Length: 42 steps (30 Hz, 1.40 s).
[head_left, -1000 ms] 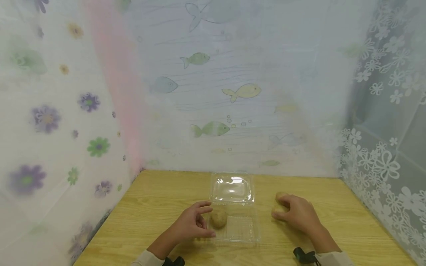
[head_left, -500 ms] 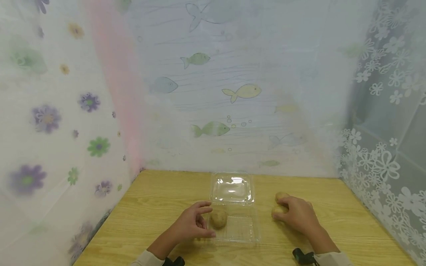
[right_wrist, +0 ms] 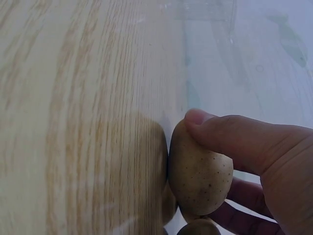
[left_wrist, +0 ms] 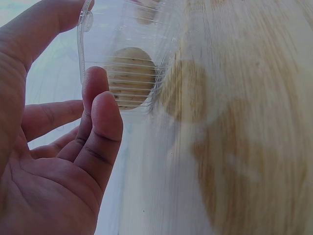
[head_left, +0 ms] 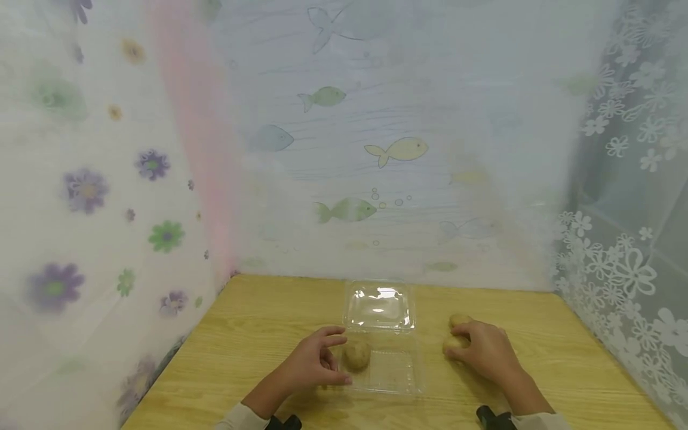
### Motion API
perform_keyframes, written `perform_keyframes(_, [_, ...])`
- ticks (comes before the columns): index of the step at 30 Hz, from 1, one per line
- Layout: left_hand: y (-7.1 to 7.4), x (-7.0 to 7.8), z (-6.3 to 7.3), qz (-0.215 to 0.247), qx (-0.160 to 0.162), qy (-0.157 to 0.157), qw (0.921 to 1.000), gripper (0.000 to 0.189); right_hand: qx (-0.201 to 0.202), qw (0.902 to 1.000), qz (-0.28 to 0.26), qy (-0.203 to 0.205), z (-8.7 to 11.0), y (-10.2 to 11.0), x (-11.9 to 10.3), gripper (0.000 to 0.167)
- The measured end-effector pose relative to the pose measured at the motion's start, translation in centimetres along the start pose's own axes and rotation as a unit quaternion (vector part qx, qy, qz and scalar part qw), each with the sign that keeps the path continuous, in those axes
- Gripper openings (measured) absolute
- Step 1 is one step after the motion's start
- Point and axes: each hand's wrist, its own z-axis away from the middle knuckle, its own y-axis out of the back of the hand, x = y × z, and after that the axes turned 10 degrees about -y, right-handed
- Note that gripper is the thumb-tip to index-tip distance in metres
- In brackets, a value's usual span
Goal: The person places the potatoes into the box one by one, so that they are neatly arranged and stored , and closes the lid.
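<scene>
A clear plastic clamshell container (head_left: 392,371) lies open on the wooden table. One potato (head_left: 357,356) sits in its left part; the left wrist view shows that potato (left_wrist: 131,78) through the ribbed wall. My left hand (head_left: 313,363) holds the container's left side, thumb by the near corner, bent fingertips (left_wrist: 106,115) at the wall. To the right of the container, my right hand (head_left: 486,349) grips a potato (right_wrist: 200,171) low at the tabletop, its thumb over the top end. Another potato (head_left: 460,320) lies just beyond it, and one more (right_wrist: 199,227) shows below the held one.
The container's hinged lid (head_left: 379,306) lies folded back behind its base. A pale sheet (head_left: 403,119) printed with fish stands along the table's (head_left: 279,310) back edge. Flowered sheets hang on the left (head_left: 86,239) and right (head_left: 629,269).
My right hand has drawn back slightly from the far potato, and its fingers have settled round the nearer one. My left hand keeps its place at the container. The head view has shifted slightly.
</scene>
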Motion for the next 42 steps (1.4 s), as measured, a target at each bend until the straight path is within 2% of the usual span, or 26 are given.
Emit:
perform_keyframes(27, [0.0, -0.2, -0.1, -0.009, -0.002, 0.002, 1.0000, 0.092, -0.002, 0.9999, -0.013, 0.011, -0.1, 0.5, -0.1, 0.049])
perform_keyframes(38, [0.0, -0.1, -0.2, -0.026, -0.002, -0.001, 0.9997, 0.092, -0.006, 0.9999, -0.009, -0.004, -0.6, 1.2, -0.5, 0.049])
perform_keyframes(42, [-0.1, -0.1, -0.2, -0.018, -0.003, 0.002, 0.9998, 0.093, -0.007, 0.9999, -0.012, -0.003, -0.6, 1.5, -0.9, 0.048])
